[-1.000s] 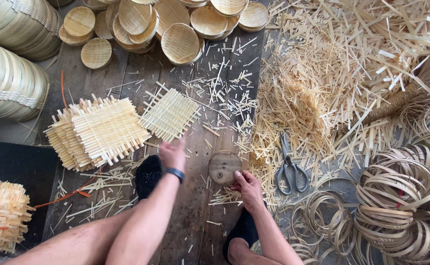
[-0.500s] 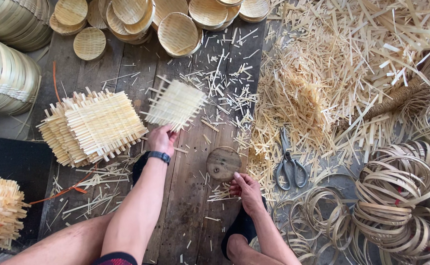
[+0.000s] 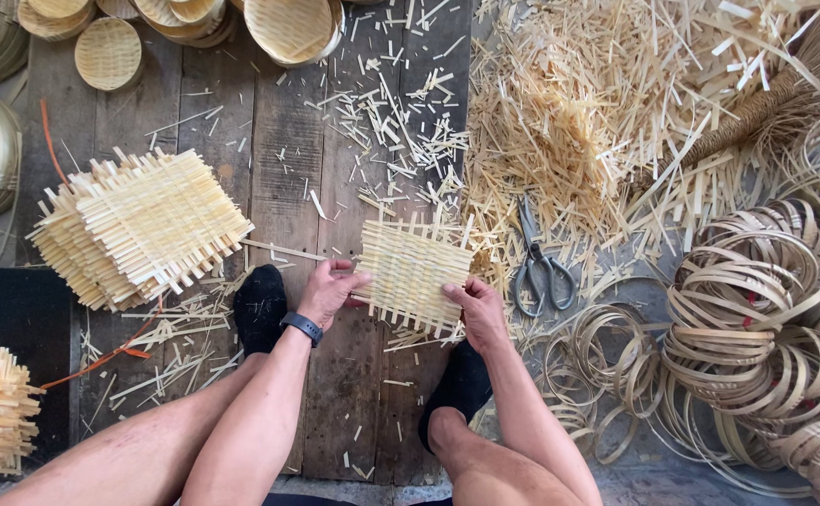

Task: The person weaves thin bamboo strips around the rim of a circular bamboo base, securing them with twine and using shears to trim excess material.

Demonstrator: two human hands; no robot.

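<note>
While both hands grip it, the woven bamboo mat (image 3: 413,273) sits clamped between left fingers (image 3: 346,278) and right fingers (image 3: 455,290).

woven mat (image 3: 413,272): pale straw, open criss-cross weave
socks (image 3: 260,307): black
scissors (image 3: 541,267): grey metal
floor (image 3: 283,159): weathered grey-brown planks
string (image 3: 101,359): orange

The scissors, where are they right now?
In the head view, the scissors lie on the floor right of centre, just beyond the right hand, between the woven mat it holds and the pile of bamboo rings.
</note>
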